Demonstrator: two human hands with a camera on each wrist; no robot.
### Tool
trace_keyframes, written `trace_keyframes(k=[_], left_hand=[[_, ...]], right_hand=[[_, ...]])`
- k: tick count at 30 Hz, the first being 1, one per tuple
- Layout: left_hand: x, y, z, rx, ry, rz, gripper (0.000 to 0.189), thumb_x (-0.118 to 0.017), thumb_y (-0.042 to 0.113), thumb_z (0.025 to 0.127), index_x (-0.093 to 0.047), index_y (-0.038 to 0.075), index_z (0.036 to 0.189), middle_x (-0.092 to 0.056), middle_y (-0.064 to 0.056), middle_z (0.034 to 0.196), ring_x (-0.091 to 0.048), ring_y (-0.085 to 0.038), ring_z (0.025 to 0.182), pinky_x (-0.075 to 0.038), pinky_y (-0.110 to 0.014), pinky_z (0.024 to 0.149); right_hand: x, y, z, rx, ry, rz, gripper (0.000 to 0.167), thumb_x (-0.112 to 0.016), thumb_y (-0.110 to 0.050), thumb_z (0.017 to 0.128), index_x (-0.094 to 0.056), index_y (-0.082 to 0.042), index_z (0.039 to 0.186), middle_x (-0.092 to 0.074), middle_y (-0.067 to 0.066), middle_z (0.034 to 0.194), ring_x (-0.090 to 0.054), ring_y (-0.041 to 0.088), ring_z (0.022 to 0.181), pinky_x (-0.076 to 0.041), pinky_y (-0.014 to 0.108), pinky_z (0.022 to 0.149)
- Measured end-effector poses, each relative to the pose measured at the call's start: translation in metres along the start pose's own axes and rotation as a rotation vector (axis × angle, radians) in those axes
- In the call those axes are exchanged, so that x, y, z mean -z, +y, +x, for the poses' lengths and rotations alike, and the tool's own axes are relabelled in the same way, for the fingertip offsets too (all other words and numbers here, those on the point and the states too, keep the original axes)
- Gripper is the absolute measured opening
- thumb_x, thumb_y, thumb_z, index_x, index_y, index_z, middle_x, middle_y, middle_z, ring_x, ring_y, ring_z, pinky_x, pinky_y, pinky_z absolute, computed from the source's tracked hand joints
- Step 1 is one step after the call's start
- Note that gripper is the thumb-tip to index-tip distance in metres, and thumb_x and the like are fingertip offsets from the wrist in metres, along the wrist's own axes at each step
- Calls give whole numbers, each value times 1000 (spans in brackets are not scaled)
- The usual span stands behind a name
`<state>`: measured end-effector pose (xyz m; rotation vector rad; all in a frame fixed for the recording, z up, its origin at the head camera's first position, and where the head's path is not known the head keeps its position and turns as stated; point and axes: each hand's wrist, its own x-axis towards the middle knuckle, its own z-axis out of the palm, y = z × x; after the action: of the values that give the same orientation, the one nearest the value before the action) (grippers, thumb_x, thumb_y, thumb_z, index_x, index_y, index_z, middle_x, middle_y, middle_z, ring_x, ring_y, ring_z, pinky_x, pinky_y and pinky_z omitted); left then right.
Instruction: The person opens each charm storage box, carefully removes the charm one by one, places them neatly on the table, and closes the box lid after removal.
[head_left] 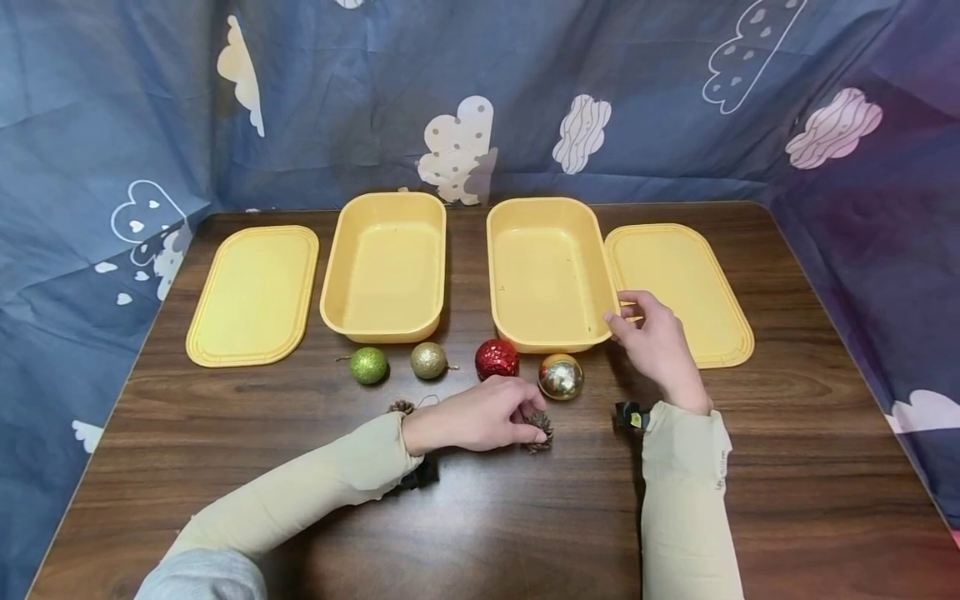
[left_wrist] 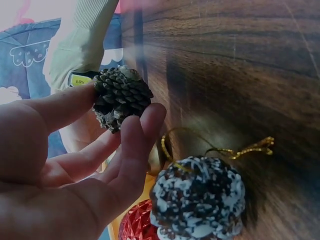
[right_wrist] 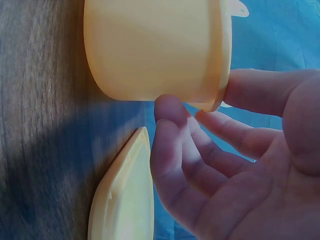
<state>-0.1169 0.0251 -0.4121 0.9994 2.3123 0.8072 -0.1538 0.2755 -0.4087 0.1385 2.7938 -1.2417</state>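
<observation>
My left hand (head_left: 480, 417) holds a brown pine cone (left_wrist: 122, 97) between thumb and fingertips, low over the table. Close by in the left wrist view is a white-flecked pine cone (left_wrist: 200, 195) with a gold string. My right hand (head_left: 654, 343) grips the near right corner of the right yellow container (head_left: 555, 344), thumb at the rim and fingers against the outer wall. Just in front of that container sit a red ball ornament (head_left: 497, 358) and a shiny gold ball ornament (head_left: 561, 377). Another pine cone (head_left: 401, 407) shows partly behind my left wrist.
The left yellow container (head_left: 382, 337) has a green ball ornament (head_left: 368, 365) and a glittery gold ball ornament (head_left: 429, 360) before it. Yellow lids lie on both outer sides, the left lid (head_left: 255, 292) and the right lid (head_left: 678, 271). A blue patterned cloth (head_left: 337, 100) hangs behind the table.
</observation>
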Motion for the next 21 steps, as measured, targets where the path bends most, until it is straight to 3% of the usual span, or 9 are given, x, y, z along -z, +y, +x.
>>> trace_keyframes(k=[17, 21], left_hand=[[-3, 0, 2, 9, -12, 51, 24, -68, 25, 90, -67, 7, 107, -67, -2, 92, -61, -14, 85, -48, -21, 75], [-5, 0, 3, 19, -16, 78, 24, -67, 27, 91, -67, 8, 106, -63, 0, 86, -54, -11, 76, -44, -20, 68]], right_hand=[[0, 0, 1, -10, 2, 0, 50, -52, -31, 98, -46, 0, 138, -59, 23, 116, -65, 31, 92, -48, 20, 66], [-1, 1, 1, -8, -2, 3, 51, -53, -31, 98, -46, 0, 138, -59, 23, 115, -65, 31, 91, -48, 18, 65]])
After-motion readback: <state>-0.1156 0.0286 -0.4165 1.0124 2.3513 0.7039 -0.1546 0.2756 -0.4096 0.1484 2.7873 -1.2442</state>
